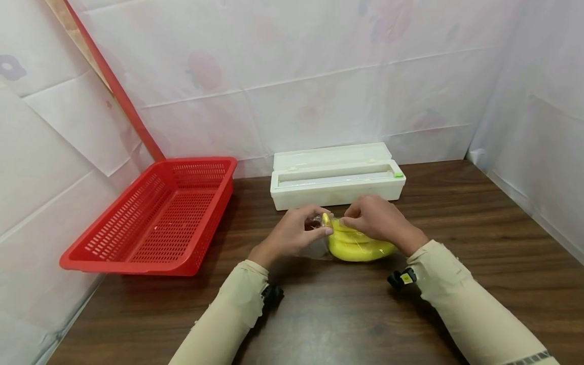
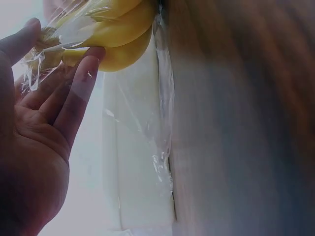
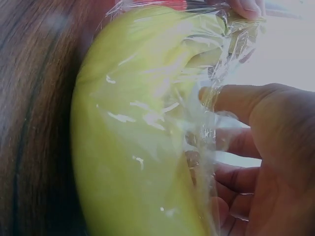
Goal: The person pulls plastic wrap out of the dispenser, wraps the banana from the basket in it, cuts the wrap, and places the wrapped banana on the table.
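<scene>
A bunch of yellow bananas (image 1: pixel 360 250) lies low over the wooden table, with clear cling film (image 3: pixel 140 115) stretched over it. My left hand (image 1: pixel 296 228) holds the bunch at its stem end, thumb on one side and fingers on the other. Crumpled film gathers round the stem (image 2: pixel 49 54) in the left wrist view. Over the far side of the bunch, my right hand (image 1: pixel 376 218) pinches the film's edge between thumb and curled fingers. A loose sheet of film (image 2: pixel 165 118) trails from the bananas on the left.
Behind the hands stands a white film dispenser box (image 1: pixel 337 194), its lid (image 1: pixel 333 154) raised. A red perforated basket (image 1: pixel 214 215) sits at the left, with a red strip (image 1: pixel 120 91) rising behind it. Patterned white sheeting (image 1: pixel 292 76) walls the wooden table (image 1: pixel 479 218).
</scene>
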The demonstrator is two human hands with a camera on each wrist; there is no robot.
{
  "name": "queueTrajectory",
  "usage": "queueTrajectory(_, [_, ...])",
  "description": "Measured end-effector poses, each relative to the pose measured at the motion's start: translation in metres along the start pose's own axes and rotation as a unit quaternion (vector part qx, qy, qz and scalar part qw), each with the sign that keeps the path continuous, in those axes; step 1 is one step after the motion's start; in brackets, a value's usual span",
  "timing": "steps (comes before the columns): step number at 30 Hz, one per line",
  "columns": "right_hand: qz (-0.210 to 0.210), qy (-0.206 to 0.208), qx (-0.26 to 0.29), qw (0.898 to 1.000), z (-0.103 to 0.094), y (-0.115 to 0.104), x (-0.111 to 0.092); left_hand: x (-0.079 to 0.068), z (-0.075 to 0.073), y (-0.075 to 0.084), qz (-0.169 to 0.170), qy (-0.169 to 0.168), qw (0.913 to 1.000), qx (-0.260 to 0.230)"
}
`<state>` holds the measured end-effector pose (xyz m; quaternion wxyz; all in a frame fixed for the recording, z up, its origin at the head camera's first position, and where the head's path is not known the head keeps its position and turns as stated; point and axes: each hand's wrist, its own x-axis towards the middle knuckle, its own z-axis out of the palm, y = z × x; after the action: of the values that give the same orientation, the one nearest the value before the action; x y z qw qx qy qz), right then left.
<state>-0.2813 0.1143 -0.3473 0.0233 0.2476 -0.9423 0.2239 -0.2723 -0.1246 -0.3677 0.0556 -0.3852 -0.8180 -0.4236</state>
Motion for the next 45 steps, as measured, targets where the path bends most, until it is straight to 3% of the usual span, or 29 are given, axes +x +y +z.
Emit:
queueTrajectory(6, [0.010, 0.008, 0.010, 1.000, -0.0007, -0.0003, -0.0005, -0.0004, 0.0016, 0.0021, -0.007, -0.010, 0.9998, 0.015])
queueTrajectory(17, [0.022, 0.099, 0.032, 0.994, -0.0030, -0.0017, -0.0021, 0.0001, 0.0004, -0.0003, -0.001, -0.009, 0.9987, 0.050])
queueTrajectory(23, [0.015, 0.102, 0.042, 0.994, -0.0021, -0.0010, -0.0003, 0.0007, -0.0003, -0.0037, 0.013, -0.015, 0.9983, 0.055])
queueTrajectory(35, [-0.042, 0.088, 0.018, 0.995, 0.0013, 0.0002, 0.0002, -0.0001, -0.0017, -0.0066, -0.015, -0.013, 0.9963, 0.083])
queueTrajectory(45, [-0.111, 0.092, 0.012, 0.989, 0.0039, 0.0041, -0.0016, -0.0003, -0.0018, -0.0071, -0.041, -0.017, 0.9954, 0.085])
